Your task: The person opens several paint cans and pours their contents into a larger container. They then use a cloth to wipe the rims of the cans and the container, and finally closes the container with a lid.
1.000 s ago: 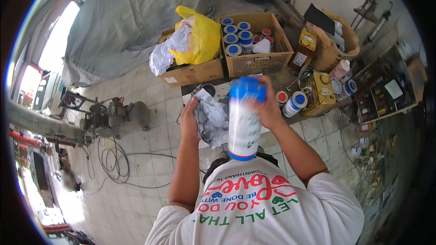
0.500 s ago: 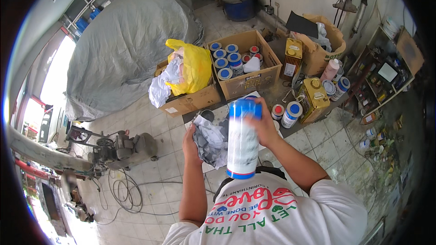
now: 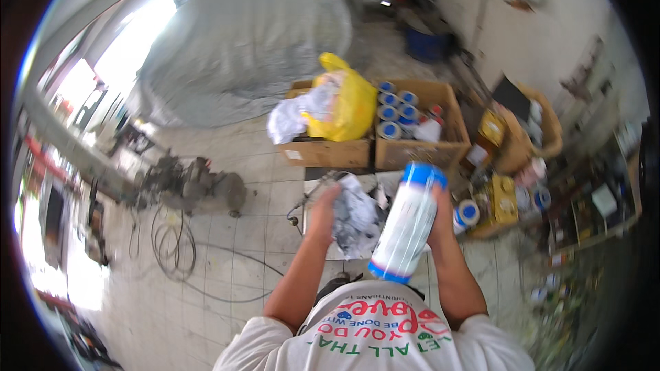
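The picture is slightly blurred. My right hand point(image 3: 438, 209) grips a tall white can point(image 3: 405, 223) with blue top and bottom bands, tilted with its top toward the right and held above my shirt front. My left hand point(image 3: 323, 209) is at the left edge of a crumpled bundle of grey-stained white paper or cloth point(image 3: 356, 220) and appears to grip it. A pale board point(image 3: 313, 180) lies under the bundle.
Cardboard boxes point(image 3: 323, 154) hold a yellow bag point(image 3: 347, 106) and several cans. Gold tins point(image 3: 502, 199) stand at right, beside a cluttered shelf point(image 3: 601, 206). A compressor point(image 3: 199, 185) with hoses is at left; a grey-covered bulky shape point(image 3: 247, 34) sits behind.
The view has shifted, moving the boxes rightward in the picture. The upright can now leans, its top to the right, and has moved right with my right hand.
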Action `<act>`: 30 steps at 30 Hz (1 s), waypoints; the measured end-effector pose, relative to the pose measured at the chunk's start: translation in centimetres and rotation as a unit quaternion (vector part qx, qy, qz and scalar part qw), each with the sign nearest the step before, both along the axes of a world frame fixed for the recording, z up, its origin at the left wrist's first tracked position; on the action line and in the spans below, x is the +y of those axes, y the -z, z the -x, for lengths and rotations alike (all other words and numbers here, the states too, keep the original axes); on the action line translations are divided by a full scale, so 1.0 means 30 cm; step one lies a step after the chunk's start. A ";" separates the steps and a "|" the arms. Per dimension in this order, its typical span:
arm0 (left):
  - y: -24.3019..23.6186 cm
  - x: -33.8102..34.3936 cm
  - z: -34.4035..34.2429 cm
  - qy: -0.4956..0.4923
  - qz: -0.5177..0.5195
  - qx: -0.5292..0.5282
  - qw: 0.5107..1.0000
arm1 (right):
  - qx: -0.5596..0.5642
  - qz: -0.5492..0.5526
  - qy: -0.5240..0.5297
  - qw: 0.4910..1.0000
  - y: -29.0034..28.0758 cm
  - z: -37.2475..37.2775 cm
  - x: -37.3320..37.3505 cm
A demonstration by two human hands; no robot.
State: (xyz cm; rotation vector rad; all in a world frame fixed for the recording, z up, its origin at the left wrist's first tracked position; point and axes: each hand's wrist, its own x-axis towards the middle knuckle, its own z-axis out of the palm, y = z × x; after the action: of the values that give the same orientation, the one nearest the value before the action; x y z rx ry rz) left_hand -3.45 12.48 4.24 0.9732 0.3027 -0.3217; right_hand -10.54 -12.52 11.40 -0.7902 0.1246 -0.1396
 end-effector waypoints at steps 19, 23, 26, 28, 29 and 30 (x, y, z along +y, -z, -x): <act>-0.124 0.080 0.054 -0.042 0.069 0.001 0.997 | -0.143 0.243 0.096 0.954 -0.123 -0.052 0.113; -0.095 0.091 0.066 -0.066 0.038 -0.011 0.997 | -0.005 -0.040 -0.220 0.975 -0.135 -0.040 0.064; -0.092 0.068 0.063 -0.065 0.027 -0.002 0.998 | -0.280 0.430 0.102 0.852 -0.092 -0.020 0.115; -0.146 0.049 0.074 -0.056 0.040 0.021 0.997 | -0.083 0.218 0.019 0.972 0.036 -0.116 0.031; -0.154 0.052 0.076 -0.061 0.036 0.016 0.997 | -0.005 0.075 -0.085 0.994 0.015 -0.129 0.045; -0.152 0.053 0.083 -0.064 0.034 0.015 0.997 | 0.078 -0.068 -0.185 0.977 -0.014 -0.124 0.063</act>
State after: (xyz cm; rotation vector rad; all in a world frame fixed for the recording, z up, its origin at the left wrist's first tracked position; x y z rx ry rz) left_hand -5.94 14.07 8.79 0.8793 0.3773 -0.2281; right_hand -6.81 -10.64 11.83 -0.6746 0.1320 0.2816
